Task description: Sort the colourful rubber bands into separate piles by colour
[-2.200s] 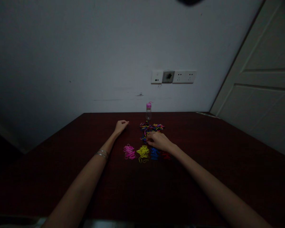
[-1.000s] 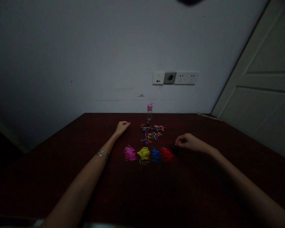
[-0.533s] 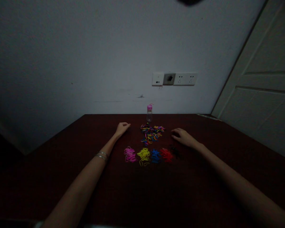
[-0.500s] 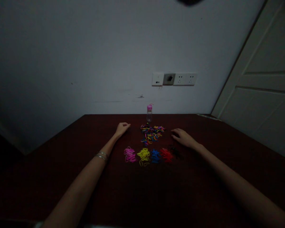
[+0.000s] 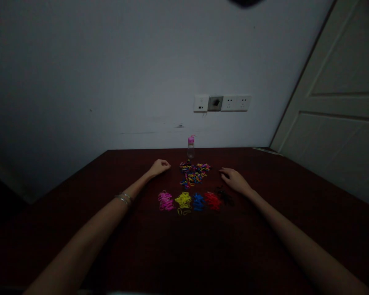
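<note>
Small rubber bands lie in a mixed-colour pile point(image 5: 193, 176) between my two hands. Closer to me they lie sorted in a row: pink rubber bands point(image 5: 165, 201), yellow rubber bands point(image 5: 183, 200), blue rubber bands point(image 5: 198, 202), red rubber bands point(image 5: 212, 200) and dim black rubber bands point(image 5: 224, 196). My left hand point(image 5: 160, 167) rests on the table left of the mixed pile, fingers curled in, with nothing visible in them. On the pile's right, my right hand point(image 5: 233, 179) lies palm down, thumb and fingers apart, holding nothing, just beyond the black bands.
A clear bottle with a pink cap point(image 5: 191, 148) stands behind the mixed pile. The dark red-brown table point(image 5: 184, 254) meets a pale wall point(image 5: 135, 73) carrying sockets point(image 5: 222, 103). A panelled door point(image 5: 335, 110) is on the right. The scene is dim.
The view has shifted slightly, moving everything on the table a little left in the picture. Both hands stay beside the mixed pile, and the bands look unchanged.
</note>
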`<state>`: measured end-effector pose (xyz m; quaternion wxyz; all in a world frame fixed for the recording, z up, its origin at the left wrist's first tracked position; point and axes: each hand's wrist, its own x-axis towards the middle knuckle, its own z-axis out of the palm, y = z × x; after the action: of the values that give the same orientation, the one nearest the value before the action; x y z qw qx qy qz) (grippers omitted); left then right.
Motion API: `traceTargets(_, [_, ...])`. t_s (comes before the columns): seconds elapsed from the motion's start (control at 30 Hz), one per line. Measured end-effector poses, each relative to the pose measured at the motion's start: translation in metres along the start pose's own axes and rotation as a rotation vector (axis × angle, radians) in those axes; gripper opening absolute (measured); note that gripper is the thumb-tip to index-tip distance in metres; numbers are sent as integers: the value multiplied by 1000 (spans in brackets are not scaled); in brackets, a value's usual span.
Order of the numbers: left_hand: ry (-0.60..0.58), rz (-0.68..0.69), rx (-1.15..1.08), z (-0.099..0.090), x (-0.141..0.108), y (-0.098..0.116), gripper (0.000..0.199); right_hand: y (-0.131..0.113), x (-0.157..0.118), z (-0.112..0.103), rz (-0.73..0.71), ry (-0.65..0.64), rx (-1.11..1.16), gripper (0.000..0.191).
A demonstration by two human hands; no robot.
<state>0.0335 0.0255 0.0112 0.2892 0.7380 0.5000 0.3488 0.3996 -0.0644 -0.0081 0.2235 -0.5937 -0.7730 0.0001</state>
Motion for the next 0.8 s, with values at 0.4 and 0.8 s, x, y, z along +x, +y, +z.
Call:
traceTargets(0.4, [-526, 366, 354, 8, -50, 94, 15, 4, 1, 4, 0, 15, -23, 39])
traceTargets(0.8, [-602, 450, 736, 17, -67, 107, 19, 5, 1, 5, -8, 31, -16, 39])
